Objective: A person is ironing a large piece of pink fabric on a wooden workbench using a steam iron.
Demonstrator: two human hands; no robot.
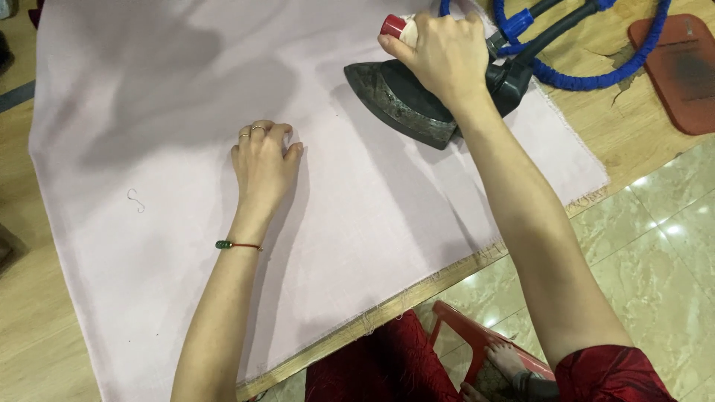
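- Pale pink cloth (186,246) covers the wooden bench (30,350), frayed edge at 5 o'clock.
- Right hand (443,56) clasps the iron (402,100) at 1 o'clock.
- Left hand (262,165), fingers curled and holding nothing, presses mid-cloth; open fabric toward 9 o'clock.

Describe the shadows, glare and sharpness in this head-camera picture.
Head view: a broad soft shadow falls across the upper left of the pale pink cloth; narrower shadows trail beside the left hand and under the right hand on the dark iron. Bright glare spots show on the tiled floor. Hands and cloth edge look sharp, no obvious motion blur.
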